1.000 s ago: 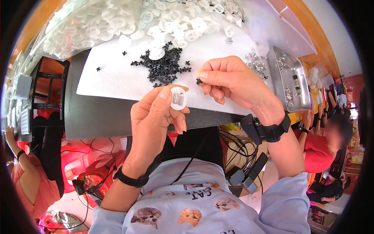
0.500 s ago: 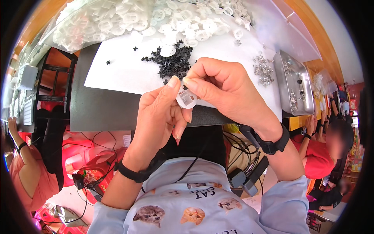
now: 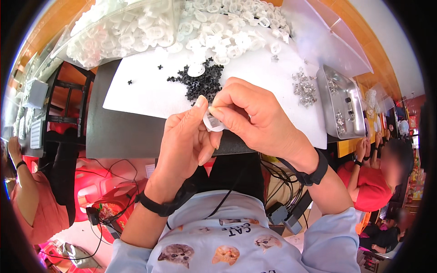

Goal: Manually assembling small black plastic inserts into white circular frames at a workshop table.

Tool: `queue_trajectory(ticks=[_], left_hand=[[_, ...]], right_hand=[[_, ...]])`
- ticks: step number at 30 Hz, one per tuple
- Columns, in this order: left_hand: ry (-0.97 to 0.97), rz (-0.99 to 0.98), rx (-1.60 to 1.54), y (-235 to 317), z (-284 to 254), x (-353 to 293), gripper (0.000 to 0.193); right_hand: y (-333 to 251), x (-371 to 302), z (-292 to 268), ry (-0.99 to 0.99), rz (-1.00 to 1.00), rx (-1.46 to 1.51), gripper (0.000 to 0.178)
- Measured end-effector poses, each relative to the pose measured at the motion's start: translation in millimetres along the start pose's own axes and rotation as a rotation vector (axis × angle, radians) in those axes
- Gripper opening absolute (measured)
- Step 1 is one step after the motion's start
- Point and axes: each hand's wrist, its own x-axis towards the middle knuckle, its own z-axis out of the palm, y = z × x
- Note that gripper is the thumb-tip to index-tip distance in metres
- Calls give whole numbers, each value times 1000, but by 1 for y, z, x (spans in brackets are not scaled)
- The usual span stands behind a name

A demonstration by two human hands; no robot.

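Note:
Between the thumb and fingers of my left hand (image 3: pixel 184 139) is a round, translucent white plastic part (image 3: pixel 212 123) with a cut-out middle. My right hand (image 3: pixel 248 111) is closed in a pinch at its upper edge, thumb and index finger pressed together over a small black piece (image 3: pixel 209 104). Only a dark sliver of that piece shows; the fingertips cover the rest. Just beyond my hands, a heap of small black cross-shaped pieces (image 3: pixel 207 84) lies on a white sheet (image 3: pixel 141 91), with a white disc (image 3: pixel 196 69) on top.
A clear bin (image 3: pixel 123 34) and a loose pile (image 3: pixel 223 38) of white plastic parts stand at the back. Small metal clips (image 3: pixel 304 88) lie at the right beside a steel tray (image 3: pixel 339 104). A black chair (image 3: pixel 68 100) is at the left. Co-workers sit on both sides.
Both hands have shifted slightly left with the white part, which has tilted. My right fingertips now cover more of it and hide most of the black piece.

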Motion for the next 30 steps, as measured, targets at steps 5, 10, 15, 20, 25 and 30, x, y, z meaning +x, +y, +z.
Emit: queue_trajectory(ticks=[5, 10, 15, 20, 25, 30], left_hand=[[-9, -12, 27, 0, 1, 0, 44], [-11, 1, 71, -1, 2, -1, 44], [-35, 2, 98, -5, -2, -3, 42], [-40, 54, 65, -7, 0, -4, 41], [-125, 100, 63, -11, -4, -2, 38], [-106, 93, 159, -12, 0, -2, 34]], right_hand=[[-4, -1, 0, -10, -63, -114, 3], [-4, 1, -6, -65, -48, -69, 4], [-10, 1, -7, -132, 199, 151, 8], [-24, 0, -13, -51, 433, 45, 26], [-10, -22, -12, -52, 521, 103, 34], [-8, -28, -7, -24, 600, 210, 25]])
